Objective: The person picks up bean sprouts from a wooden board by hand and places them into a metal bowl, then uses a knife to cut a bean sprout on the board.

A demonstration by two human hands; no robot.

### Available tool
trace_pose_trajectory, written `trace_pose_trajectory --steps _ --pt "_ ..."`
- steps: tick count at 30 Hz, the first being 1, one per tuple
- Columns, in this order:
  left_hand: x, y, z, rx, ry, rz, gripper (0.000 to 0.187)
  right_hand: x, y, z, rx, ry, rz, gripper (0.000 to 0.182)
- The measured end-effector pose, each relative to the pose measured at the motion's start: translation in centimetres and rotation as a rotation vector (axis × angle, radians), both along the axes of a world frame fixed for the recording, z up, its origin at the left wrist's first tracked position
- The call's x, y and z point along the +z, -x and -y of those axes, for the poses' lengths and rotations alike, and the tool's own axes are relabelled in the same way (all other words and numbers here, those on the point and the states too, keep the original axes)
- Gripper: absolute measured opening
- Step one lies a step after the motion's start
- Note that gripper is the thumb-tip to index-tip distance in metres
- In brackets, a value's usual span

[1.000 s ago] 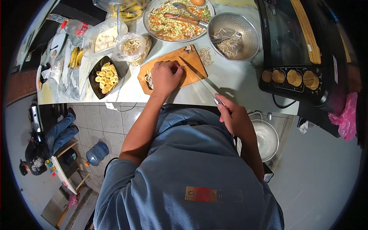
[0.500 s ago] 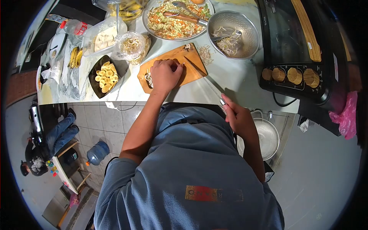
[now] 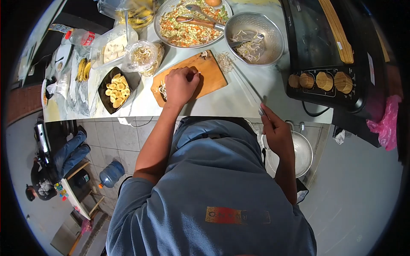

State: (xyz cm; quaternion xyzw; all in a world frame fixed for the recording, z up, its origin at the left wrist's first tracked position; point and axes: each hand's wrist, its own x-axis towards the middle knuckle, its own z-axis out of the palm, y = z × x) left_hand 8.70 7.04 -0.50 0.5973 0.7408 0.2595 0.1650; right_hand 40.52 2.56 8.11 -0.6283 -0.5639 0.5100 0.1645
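My left hand [image 3: 182, 85] rests on the wooden cutting board [image 3: 213, 79] with its fingers curled together; what they hold, if anything, is hidden. White sprouts [image 3: 162, 90] lie at the board's left end. To the right, near the table's front edge, my right hand [image 3: 274, 127] is closed around the handle of a knife [image 3: 250, 84]. The thin blade points up and left, off the board's right side, toward a small heap of sprout scraps [image 3: 225, 62] on the table.
A metal bowl [image 3: 277, 40] with sprouts and a large tray [image 3: 159, 21] of chopped vegetables stand behind. Bagged sprouts [image 3: 143, 55], a black dish of banana slices [image 3: 116, 90] and a plastic tub [image 3: 97, 53] are left. An oven [image 3: 316, 96] stands right. Another person sits far left.
My right hand has moved right with the knife, and the blade has swung off the cutting board. My left hand stays curled on the board. The view has shifted slightly.
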Motion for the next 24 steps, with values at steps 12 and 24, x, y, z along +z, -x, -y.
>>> trace_pose_trajectory --steps 12,24 --pt "4.9 -3.1 -8.1 -0.16 0.045 0.506 0.02 -0.5 -0.7 1.3 0.011 -0.108 -0.062 0.036" --pt "5.9 -3.2 -10.3 -0.155 0.042 0.487 0.023 0.7 -1.8 0.7 0.103 -0.127 0.016 0.039"
